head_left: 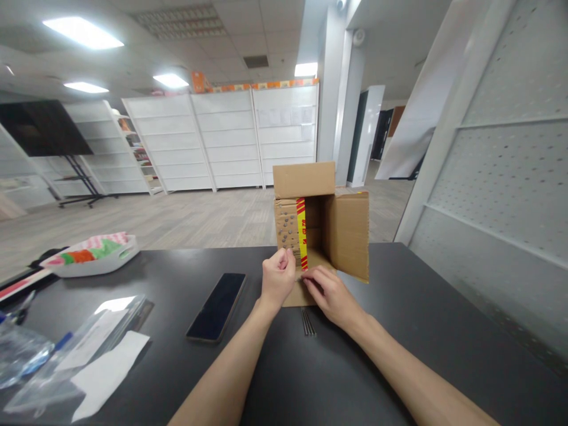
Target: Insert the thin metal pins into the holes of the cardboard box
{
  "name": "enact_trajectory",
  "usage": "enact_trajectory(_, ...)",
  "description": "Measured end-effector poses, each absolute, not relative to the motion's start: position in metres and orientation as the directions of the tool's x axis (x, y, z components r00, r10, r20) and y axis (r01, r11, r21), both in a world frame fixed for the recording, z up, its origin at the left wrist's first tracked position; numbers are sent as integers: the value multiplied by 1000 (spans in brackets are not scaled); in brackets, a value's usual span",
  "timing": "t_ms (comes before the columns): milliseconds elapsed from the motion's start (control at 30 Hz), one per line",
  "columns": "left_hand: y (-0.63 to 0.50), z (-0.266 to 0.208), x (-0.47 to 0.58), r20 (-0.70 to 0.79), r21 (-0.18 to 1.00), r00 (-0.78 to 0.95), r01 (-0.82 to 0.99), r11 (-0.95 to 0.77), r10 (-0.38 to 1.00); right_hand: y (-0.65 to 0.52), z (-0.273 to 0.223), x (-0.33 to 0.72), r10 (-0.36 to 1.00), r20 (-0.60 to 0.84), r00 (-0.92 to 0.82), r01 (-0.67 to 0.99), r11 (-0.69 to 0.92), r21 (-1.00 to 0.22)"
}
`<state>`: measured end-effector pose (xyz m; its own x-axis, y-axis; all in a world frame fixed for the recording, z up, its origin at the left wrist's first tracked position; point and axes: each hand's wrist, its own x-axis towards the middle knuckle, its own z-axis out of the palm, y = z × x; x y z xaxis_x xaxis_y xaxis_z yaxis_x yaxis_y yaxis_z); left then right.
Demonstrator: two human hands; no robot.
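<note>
An open cardboard box (350, 234) stands on the dark table, its flaps spread. Its left flap (286, 210) is dotted with small grey round spots that look like nail heads, next to a red-and-yellow tape strip (302, 222). My left hand (278, 275) is curled into a fist at this flap's lower edge; whatever is inside it is hidden. Over the bottom flap (295, 300), my right hand (331, 293) pinches with thumb and forefinger; something small and dark shows at the fingertips, too small to name. Several long thin nails (307, 321) lie between my forearms.
A phone (217, 307) lies left of my left hand. Farther left are a white paper (109, 373), clear plastic packaging (57, 370) and a white basket (95, 266) with colourful cloth. A perforated panel (501, 177) stands along the table's right side.
</note>
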<state>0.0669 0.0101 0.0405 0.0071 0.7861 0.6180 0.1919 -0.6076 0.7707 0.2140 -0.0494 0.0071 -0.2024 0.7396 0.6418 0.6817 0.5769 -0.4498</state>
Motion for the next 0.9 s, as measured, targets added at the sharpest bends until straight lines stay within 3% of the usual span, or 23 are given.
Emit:
enact_trajectory(167,10,41,68,608,783,1,165,-600,794,-49,7,214,756,624,-200,775,512,-372)
enact_trajectory(500,10,43,68,611,782,-14,166,-601,791,-43,0,217,784,605,-140,848,411,-336)
enact_trajectory(900,15,46,62,589,806,-99,142,-575,802,-52,6,217,786,607,-118,835,409,-368)
